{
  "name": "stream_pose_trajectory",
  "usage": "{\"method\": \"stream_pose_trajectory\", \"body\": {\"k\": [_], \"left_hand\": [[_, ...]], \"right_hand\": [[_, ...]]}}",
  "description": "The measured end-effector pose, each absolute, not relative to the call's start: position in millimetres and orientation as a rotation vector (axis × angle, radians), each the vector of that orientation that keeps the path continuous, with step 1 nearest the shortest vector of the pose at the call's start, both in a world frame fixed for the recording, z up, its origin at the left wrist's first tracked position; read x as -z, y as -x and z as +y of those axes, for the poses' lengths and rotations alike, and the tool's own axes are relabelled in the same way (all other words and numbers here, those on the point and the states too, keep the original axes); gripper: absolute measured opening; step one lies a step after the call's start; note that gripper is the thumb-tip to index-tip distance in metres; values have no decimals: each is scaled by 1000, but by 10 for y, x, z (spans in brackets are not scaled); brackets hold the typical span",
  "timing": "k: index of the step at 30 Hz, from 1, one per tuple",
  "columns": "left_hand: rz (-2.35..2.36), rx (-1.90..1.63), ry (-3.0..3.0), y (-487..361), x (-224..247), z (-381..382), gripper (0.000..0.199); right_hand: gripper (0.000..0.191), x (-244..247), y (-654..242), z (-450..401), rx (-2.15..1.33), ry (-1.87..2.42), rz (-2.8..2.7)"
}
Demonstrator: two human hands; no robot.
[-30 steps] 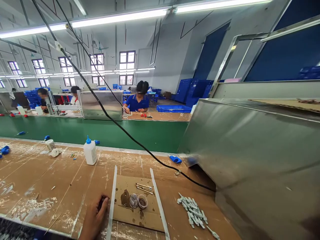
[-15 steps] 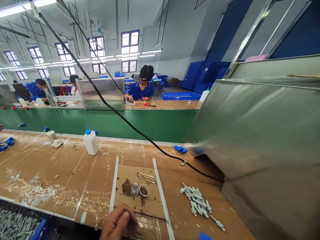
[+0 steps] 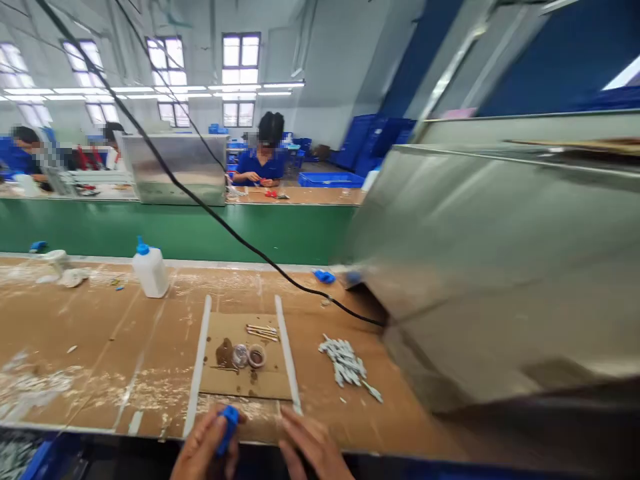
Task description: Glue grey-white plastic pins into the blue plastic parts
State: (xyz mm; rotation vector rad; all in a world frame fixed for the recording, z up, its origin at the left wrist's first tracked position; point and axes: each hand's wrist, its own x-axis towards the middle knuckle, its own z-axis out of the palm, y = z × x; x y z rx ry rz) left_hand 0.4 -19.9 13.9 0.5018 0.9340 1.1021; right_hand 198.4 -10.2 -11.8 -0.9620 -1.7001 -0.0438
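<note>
My left hand [image 3: 204,445] is closed around a small blue piece [image 3: 229,427] at the table's front edge; its exact kind is unclear. Beside it, my right hand [image 3: 316,445] is held with fingers stretched out and apart, with nothing visible in them. Just beyond both hands lies a stained cardboard sheet [image 3: 215,383] between white tape strips. On it are two small round cups, a clear one [image 3: 241,356] and one with dark brown contents [image 3: 257,357], plus several cotton swabs [image 3: 263,332]. Right of the sheet is a pile of pale grey-green parts [image 3: 345,360].
A white bottle with a blue cap [image 3: 151,272] stands at the left. A black cable [image 3: 240,233] hangs across the view toward a large metal housing [image 3: 490,287] on the right. Pale parts fill a bin [image 3: 20,453] at lower left. A co-worker [image 3: 261,160] sits opposite.
The view has turned right and down. My left hand now grips a blue piece, and my right hand has come into view. A blue thing at the lower right edge is gone from there.
</note>
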Motion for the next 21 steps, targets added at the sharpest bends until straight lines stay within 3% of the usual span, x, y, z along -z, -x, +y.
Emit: {"method": "stream_pose_trajectory", "body": {"k": [5, 10, 17, 21], "left_hand": [[887, -1121, -411, 74, -159, -105, 44], [955, -1120, -448, 69, -116, -100, 44], [1051, -1133, -460, 23, -211, -149, 46], [1042, -1152, -475, -16, -270, -166, 44]], "right_hand": [[22, 25, -2509, -22, 88, 1500, -1505], [38, 148, -2886, 67, 73, 1803, -1369], [64, 286, -3160, 133, -70, 1951, -1283], [62, 287, -3175, 129, -162, 1891, -1185]]}}
